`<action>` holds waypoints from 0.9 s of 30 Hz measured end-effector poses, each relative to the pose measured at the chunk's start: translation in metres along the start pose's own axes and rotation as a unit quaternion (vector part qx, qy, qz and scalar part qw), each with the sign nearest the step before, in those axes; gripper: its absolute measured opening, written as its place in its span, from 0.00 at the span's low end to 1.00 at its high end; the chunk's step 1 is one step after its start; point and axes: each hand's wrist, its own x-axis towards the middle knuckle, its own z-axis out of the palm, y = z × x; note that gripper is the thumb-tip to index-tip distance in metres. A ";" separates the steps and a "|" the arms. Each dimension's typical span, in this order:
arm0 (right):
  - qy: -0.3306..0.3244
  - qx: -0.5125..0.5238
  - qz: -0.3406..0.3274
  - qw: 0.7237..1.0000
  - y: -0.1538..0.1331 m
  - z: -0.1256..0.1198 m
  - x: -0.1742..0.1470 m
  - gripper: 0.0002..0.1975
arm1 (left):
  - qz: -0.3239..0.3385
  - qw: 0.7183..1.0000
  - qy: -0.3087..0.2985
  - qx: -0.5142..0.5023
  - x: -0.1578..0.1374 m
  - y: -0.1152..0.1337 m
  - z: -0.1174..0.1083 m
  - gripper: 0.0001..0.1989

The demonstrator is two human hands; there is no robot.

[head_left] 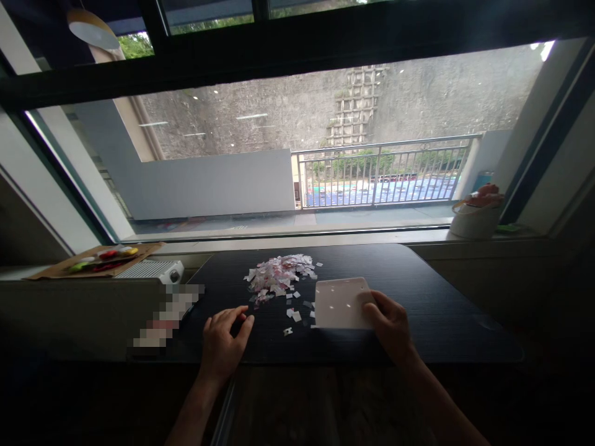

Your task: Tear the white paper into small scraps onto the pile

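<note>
On the dark table (pixel 446 310), my right hand (pixel 390 319) grips the right side of a pale, rounded-square shallow tray (pixel 341 303), thumb on the near face. The tray is tilted up, with its lower edge close to the tabletop. My left hand (pixel 226 334) rests near the front left of the table, fingers loosely bent and thumb apart, holding nothing. Beyond and between the hands lies a heap of small whitish and pink paper-like pieces (pixel 279 275). Several loose pieces (pixel 296 316) are scattered between the heap and the tray. A small notched pale piece (pixel 288 332) lies nearer me.
At the table's left edge is a blurred-out item (pixel 170 316). A brown board (pixel 97 263) with colourful things and a white grilled device (pixel 155 271) sit on the left ledge. A white bucket-like container (pixel 476 214) stands on the right windowsill. The window (pixel 223 192) spans the far side.
</note>
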 end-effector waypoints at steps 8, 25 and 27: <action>-0.042 -0.014 -0.046 0.998 0.004 0.002 0.000 0.11 | 0.002 1.000 0.000 0.000 0.000 0.000 0.000 0.16; -0.176 -0.020 -0.041 0.983 0.001 -0.002 0.000 0.09 | 0.001 1.000 0.007 0.001 -0.002 0.003 0.000 0.16; -0.158 -0.019 -0.034 0.987 0.000 -0.001 -0.001 0.09 | 0.002 1.000 0.007 0.001 -0.002 0.003 0.000 0.16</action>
